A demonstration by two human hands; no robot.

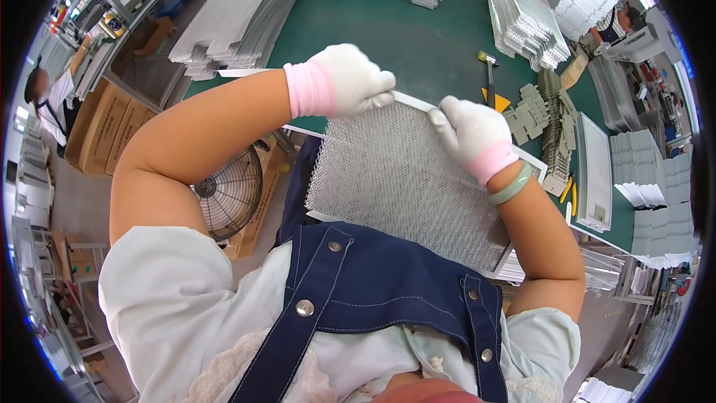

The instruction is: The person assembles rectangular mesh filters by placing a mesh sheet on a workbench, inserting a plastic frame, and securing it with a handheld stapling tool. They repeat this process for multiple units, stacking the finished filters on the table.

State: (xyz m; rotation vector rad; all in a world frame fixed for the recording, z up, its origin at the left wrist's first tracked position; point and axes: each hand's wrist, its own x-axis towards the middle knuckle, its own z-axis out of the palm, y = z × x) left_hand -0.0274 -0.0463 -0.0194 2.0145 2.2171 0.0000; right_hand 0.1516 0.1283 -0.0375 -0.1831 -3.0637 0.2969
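A silvery metal mesh panel [410, 175] lies in front of me, its near side against my apron. A narrow white frame strip [412, 102] runs along its far edge, and white edging also shows at its right corner. The mesh's left edge looks bare. My left hand [356, 80], in a white glove with a pink cuff, is closed on the strip's left end. Farther right along the same strip, my gloved right hand [471, 133] is closed with thumb and fingers pinching it. The undersides of both grips are hidden.
A green table [440, 37] holds stacked mesh sheets [239, 11] at far left and more mesh [526, 21] at far right. Right of my hand lie a hammer [489, 78], grey-green plastic pieces [528, 113], yellow-handled pliers [573, 198] and a framed panel [594, 172]. A floor fan [231, 190] stands left.
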